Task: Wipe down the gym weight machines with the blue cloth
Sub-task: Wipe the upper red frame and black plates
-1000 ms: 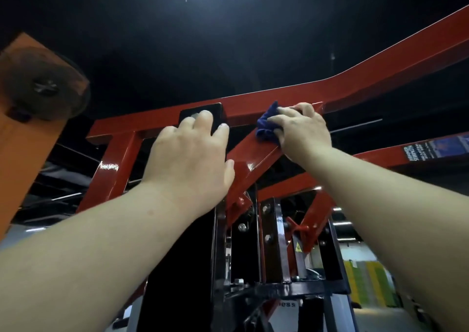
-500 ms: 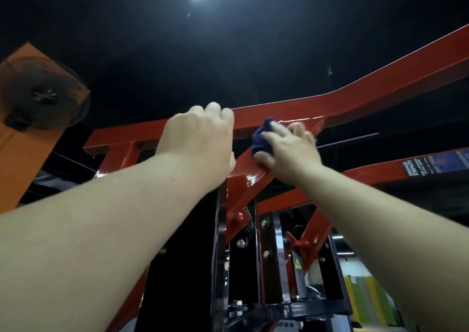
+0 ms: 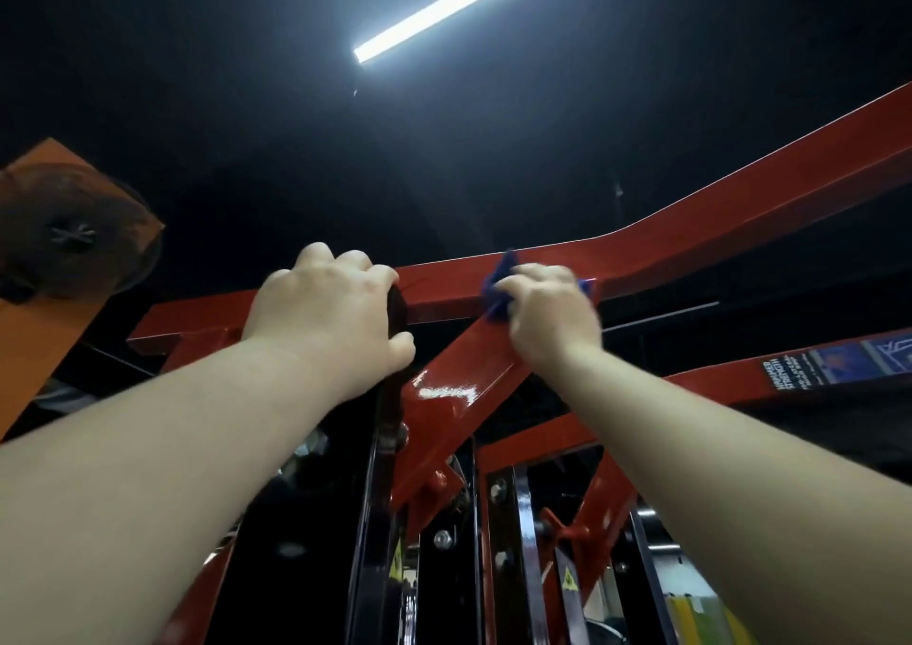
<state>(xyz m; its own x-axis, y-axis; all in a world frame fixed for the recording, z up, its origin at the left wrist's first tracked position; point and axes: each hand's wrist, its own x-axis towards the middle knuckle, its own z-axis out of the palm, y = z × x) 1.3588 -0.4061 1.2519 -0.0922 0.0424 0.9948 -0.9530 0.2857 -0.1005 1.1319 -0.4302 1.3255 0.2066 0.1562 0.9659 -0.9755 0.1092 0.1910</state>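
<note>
Fingers of right hand (image 3: 552,316) press blue cloth (image 3: 498,294) on red frame (image 3: 691,230); left hand (image 3: 328,316) grips it (curled over the top).

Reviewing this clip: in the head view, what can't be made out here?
- Blue cloth: mostly covered by the right hand; only its edges show.
- Left hand fingertips: curled over a black part on the red frame, out of sight.
- Label on the right bar: small print too small and dark to read.
- Lower machine: cut off by the bottom edge and blocked by both forearms.
</note>
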